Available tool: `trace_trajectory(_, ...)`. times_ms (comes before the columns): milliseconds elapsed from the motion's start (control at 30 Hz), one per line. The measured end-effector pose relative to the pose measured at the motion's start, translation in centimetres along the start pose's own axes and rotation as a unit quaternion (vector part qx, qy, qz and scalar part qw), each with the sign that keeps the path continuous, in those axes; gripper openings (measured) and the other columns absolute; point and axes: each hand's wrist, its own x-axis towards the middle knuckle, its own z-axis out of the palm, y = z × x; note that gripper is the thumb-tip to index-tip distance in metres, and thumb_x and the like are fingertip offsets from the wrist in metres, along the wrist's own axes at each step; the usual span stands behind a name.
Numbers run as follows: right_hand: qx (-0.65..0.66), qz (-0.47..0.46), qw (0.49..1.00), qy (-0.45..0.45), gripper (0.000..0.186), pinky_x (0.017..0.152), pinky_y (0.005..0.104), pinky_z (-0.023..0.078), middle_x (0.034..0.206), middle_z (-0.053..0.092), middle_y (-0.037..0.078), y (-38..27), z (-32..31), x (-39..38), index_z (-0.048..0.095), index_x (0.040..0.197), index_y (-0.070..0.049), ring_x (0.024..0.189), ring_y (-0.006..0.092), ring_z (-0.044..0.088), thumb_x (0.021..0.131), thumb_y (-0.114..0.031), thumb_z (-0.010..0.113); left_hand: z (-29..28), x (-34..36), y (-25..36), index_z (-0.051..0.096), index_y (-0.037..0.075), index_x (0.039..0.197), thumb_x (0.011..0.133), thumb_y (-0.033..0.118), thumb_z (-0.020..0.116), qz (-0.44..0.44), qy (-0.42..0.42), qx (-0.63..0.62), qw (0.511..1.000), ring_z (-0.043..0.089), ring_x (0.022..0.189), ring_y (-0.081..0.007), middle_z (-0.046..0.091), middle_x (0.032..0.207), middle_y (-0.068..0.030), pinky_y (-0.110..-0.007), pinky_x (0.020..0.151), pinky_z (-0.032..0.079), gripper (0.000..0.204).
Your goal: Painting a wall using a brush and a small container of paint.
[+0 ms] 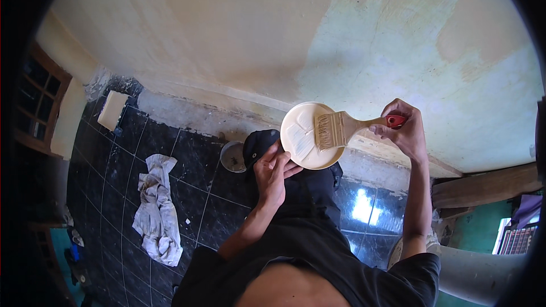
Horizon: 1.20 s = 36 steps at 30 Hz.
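Note:
My left hand (pixel 272 177) grips the near-left rim of a round, shallow, cream-coloured lid (pixel 300 136) with paint smeared inside it. In my right hand (pixel 406 128) is a wide paintbrush (pixel 341 129), held by its red-ended handle. The brush points left, and its paint-coated bristles lie over the right half of the lid. Both are in front of a wall (pixel 375 51) that is beige on the left and pale green, with beige patches, on the right.
A crumpled, stained cloth (pixel 156 210) lies on the black tiled floor (pixel 193 193). A grey bucket (pixel 232 156) stands beside my leg. A cream rectangular container (pixel 113 109) sits at the far left, near a wooden-framed window (pixel 42 96). Wooden boards (pixel 483 186) are at the right.

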Motion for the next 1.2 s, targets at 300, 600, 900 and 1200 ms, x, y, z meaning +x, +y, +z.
trace_trajectory(300, -0.406, -0.154, 0.894, -0.112, 0.024, 0.055, 0.0342, 0.048, 0.081, 0.069, 0.007, -3.6, 0.8, -0.7, 0.066, 0.107, -0.011, 0.072, 0.0206, 0.065, 0.087, -0.024, 0.063, -0.3, 0.1, -0.3, 0.047, -0.001, 0.133, 0.090, 0.010, 0.054, -0.007, 0.009, -0.012, 1.000, 0.068, 0.087, -0.0259, 0.064, 0.109, -0.0153, -0.038, 0.076, 0.059, 0.045)
trace_trajectory(600, 0.152, 0.019, 0.985, -0.073, 0.024, 0.054, 0.0227, 0.037, 0.068, 0.052, -0.001, 2.6, 0.1, -1.2, 0.063, 0.093, 0.001, 0.059, 0.0066, 0.045, 0.097, -0.022, 0.054, 1.0, 0.3, 1.0, 0.049, -0.001, 0.130, 0.090, 0.012, 0.055, 0.009, -0.005, -0.027, 1.000, 0.068, 0.087, -0.0267, 0.063, 0.110, -0.0148, -0.037, 0.074, 0.059, 0.043)
trace_trajectory(900, -0.222, -0.159, 0.914, 0.301, 0.030, 0.052, 0.0271, 0.041, 0.069, 0.056, 0.005, -10.3, -7.1, 0.2, 0.069, 0.113, -0.017, 0.058, 0.0119, 0.050, 0.084, -0.011, 0.068, -0.4, -0.4, -0.2, 0.051, 0.000, 0.127, 0.087, 0.010, 0.053, 0.006, 0.040, -0.011, 0.999, 0.068, 0.085, -0.0286, 0.063, 0.109, -0.0137, -0.038, 0.072, 0.059, 0.041)
trace_trajectory(1200, -0.545, -0.296, 0.629, 0.469, 0.028, 0.046, 0.0330, 0.042, 0.077, 0.058, 0.001, -18.6, -13.9, 8.8, 0.069, 0.110, -0.029, 0.056, 0.0194, 0.056, 0.084, -0.019, 0.067, 0.7, 0.5, 0.0, 0.052, 0.001, 0.126, 0.087, 0.009, 0.051, 0.031, 0.032, -0.020, 0.999, 0.068, 0.082, -0.0293, 0.063, 0.108, -0.0142, -0.038, 0.072, 0.059, 0.039)
